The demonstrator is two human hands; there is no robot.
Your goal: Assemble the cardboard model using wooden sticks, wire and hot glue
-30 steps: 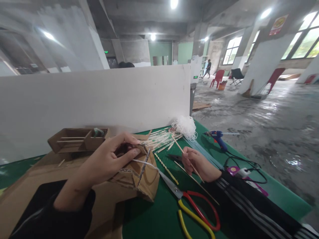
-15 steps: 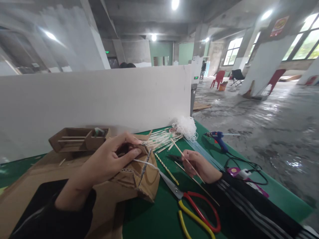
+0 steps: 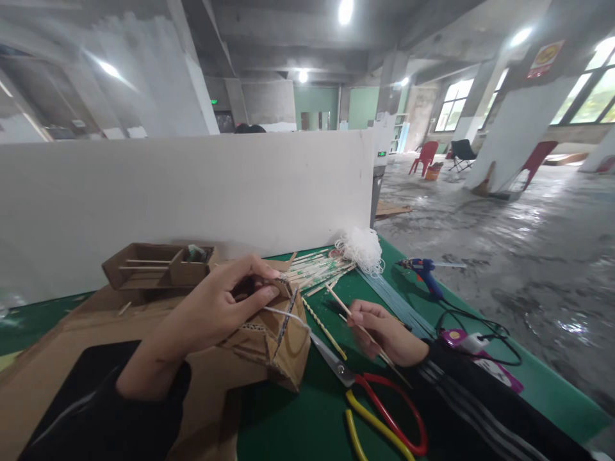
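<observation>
My left hand (image 3: 230, 307) is closed on the top edge of a small cardboard box (image 3: 293, 352), thumb and fingers pinching near its upper rim. A white cord (image 3: 283, 314) runs from under that thumb across the box. In my right hand (image 3: 384, 330) a thin wooden stick (image 3: 339, 296) is pinched, its tip pointing up and left. Scissors (image 3: 342, 370) with red and yellow handles lie between the box and my right hand. A twisted pale stick (image 3: 324, 328) rests on the green table beside the box.
Loose sticks (image 3: 317, 269) and a heap of white cord (image 3: 360, 250) lie at the back, beside clear rods (image 3: 394, 294). A blue glue gun (image 3: 425, 272) and purple power strip (image 3: 485, 362) are at right. An open cardboard box (image 3: 148, 266) stands left before a white panel (image 3: 216, 192).
My right hand has shifted slightly, lowering the stick's upper end a little. My left hand keeps its hold on the cardboard box. The whole view has swung slightly.
</observation>
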